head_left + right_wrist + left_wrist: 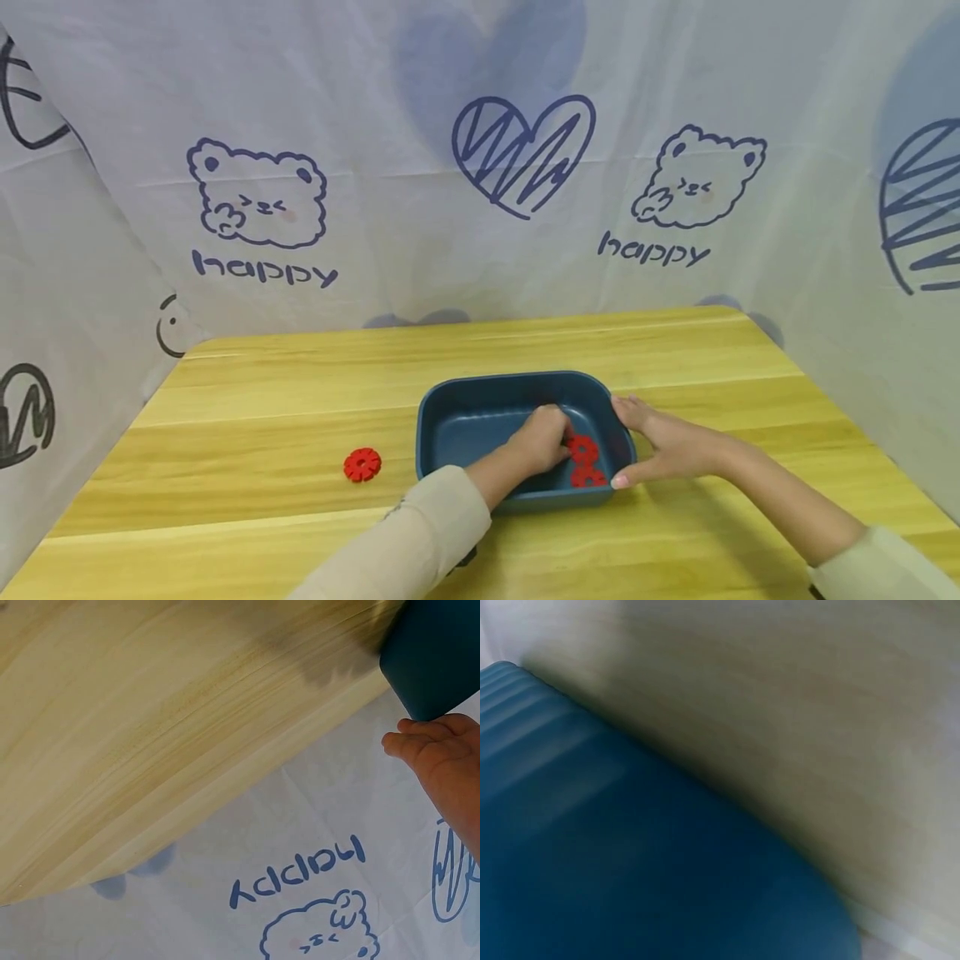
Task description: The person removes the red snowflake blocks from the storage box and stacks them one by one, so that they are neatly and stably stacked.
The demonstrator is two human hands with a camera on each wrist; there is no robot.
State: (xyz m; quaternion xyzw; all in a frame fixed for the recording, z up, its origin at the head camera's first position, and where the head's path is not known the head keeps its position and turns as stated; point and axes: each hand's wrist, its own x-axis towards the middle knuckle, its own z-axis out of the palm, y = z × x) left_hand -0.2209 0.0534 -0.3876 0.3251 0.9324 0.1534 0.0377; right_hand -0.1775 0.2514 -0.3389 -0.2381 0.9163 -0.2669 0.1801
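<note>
A deep blue rectangular bin (480, 385) with rounded corners sits on the wooden table. My left hand (538, 440) reaches down into its right half, fingers bent and pinching the edge of a red notched plastic disc (582, 449). Just in front of that disc, inside the bin, lies another red disc (588, 477). My right hand (678, 446) spans the bin's right end, holding it with the thumb at the near corner and the fingers at the far part of the rim. In the left wrist view the bin's outer wall (667, 847) hides the left hand.
One more red notched disc (362, 464) lies on the table (247, 417) to the left of the bin. A white cloth (390, 217) printed with bears and hearts hangs behind the table and along its sides.
</note>
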